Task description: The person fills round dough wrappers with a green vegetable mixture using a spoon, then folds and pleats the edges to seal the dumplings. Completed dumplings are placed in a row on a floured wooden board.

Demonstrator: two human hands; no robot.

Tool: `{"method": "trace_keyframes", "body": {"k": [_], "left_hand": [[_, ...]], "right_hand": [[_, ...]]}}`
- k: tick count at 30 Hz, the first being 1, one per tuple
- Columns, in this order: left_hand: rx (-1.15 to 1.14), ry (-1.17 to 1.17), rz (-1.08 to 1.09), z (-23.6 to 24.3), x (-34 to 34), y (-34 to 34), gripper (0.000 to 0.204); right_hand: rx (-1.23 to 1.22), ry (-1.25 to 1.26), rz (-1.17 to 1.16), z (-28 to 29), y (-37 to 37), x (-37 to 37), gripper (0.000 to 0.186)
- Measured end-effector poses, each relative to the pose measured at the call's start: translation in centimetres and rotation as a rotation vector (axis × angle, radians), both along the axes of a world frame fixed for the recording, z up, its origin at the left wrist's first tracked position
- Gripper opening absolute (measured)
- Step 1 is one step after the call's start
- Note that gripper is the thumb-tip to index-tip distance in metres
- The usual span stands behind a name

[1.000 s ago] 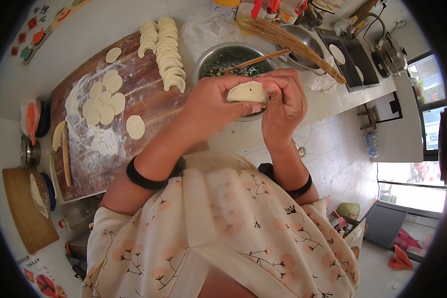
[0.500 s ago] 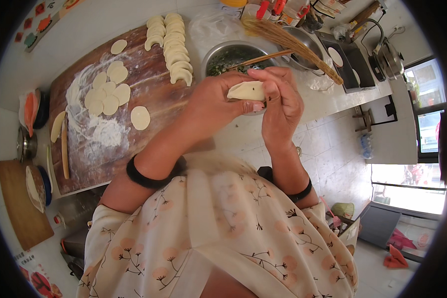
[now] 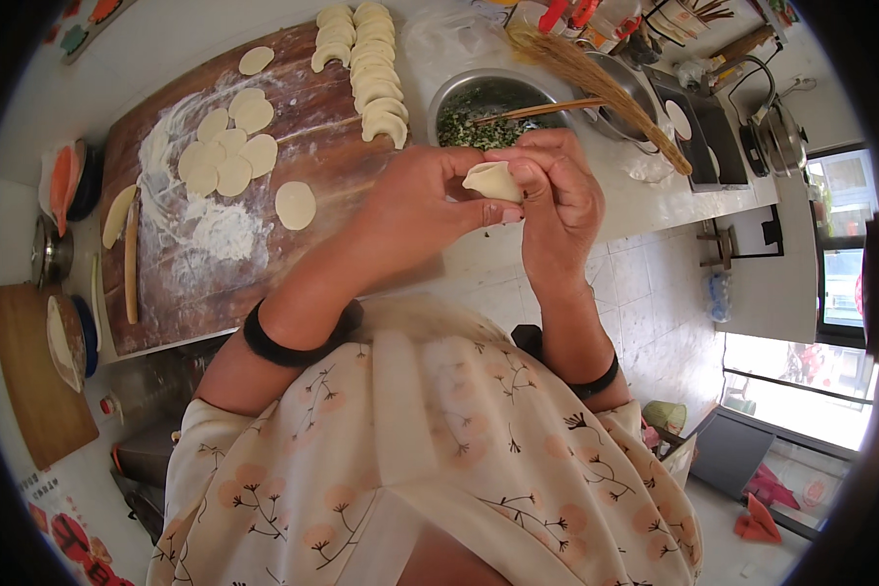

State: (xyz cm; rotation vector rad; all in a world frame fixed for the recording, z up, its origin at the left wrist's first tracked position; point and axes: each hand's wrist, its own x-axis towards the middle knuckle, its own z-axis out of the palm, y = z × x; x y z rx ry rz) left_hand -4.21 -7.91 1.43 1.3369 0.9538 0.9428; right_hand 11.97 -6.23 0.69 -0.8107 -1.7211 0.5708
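Between my fingers is a pale folded dumpling (image 3: 490, 180). My left hand (image 3: 425, 195) grips it from the left with the thumb beneath, while my right hand (image 3: 557, 195) pinches its right end, thumb on the near side. Just beyond them sits a steel bowl of chopped green filling (image 3: 456, 123) with wooden chopsticks (image 3: 539, 109) across it. On the floury wooden board (image 3: 264, 256) to the left lie several round wrappers (image 3: 201, 179) and a lone one (image 3: 295, 205). Two rows of crescent dumplings (image 3: 373, 80) line its back right.
A rolling pin (image 3: 131, 264) rests on the board's left side. A straw whisk (image 3: 635, 112) lies over a steel basin (image 3: 607, 117). Behind are a clear plastic bag (image 3: 441, 37) and a black sink (image 3: 708, 127). A tiled floor (image 3: 635, 293) shows below the counter.
The dumpling looks shorter and more tightly folded as my fingers work along it; my hands stay together and have shifted slightly right. The view has moved, so the board appears higher and further right.
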Motion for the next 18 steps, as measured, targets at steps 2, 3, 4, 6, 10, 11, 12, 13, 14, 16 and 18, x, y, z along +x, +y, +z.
{"method": "trace_keyframes", "body": {"k": [2, 3, 4, 6, 10, 11, 12, 13, 14, 16, 18], "left_hand": [[0.043, -0.038, 0.019, -0.3, -0.5, -0.1, 0.024], [0.045, -0.047, 0.014, -0.4, -0.8, -0.1, 0.023], [0.027, -0.060, 0.008, -0.5, -1.1, -0.2, 0.023], [0.001, -0.052, 0.008, -0.6, -1.7, -0.1, 0.022], [-0.033, -0.129, -0.018, -0.7, -2.5, 0.1, 0.017], [-0.050, -0.200, -0.037, -0.6, -2.6, 0.1, 0.016], [-0.036, -0.203, -0.048, -0.6, -2.6, 0.3, 0.016], [-0.030, -0.216, -0.061, -0.5, -2.5, 0.5, 0.016], [-0.054, -0.226, -0.071, -0.5, -2.4, 0.8, 0.015], [-0.052, -0.171, -0.076, -0.3, -2.3, 1.5, 0.016], [-0.081, -0.014, -0.064, -0.2, -2.3, 2.5, 0.018]], "right_hand": [[-0.020, -0.034, -0.019, -0.1, -0.1, -0.4, 0.027], [-0.036, -0.009, -0.015, -0.2, 0.0, -0.7, 0.026], [-0.054, 0.016, -0.009, -0.2, 0.0, -1.0, 0.025], [-0.098, 0.066, 0.036, -0.1, 0.2, -1.7, 0.023], [-0.149, 0.085, 0.101, 0.1, 0.7, -2.5, 0.017], [-0.145, 0.069, 0.095, 0.2, 0.8, -2.6, 0.016], [-0.110, 0.051, 0.083, 0.2, 1.0, -2.6, 0.017], [-0.073, 0.034, 0.070, 0.2, 1.3, -2.7, 0.017], [-0.026, 0.030, 0.053, 0.3, 1.5, -2.6, 0.017], [-0.118, 0.118, 0.061, 0.2, 1.8, -2.5, 0.018], [-0.176, 0.205, 0.091, 0.1, 2.4, -2.2, 0.018]]}}
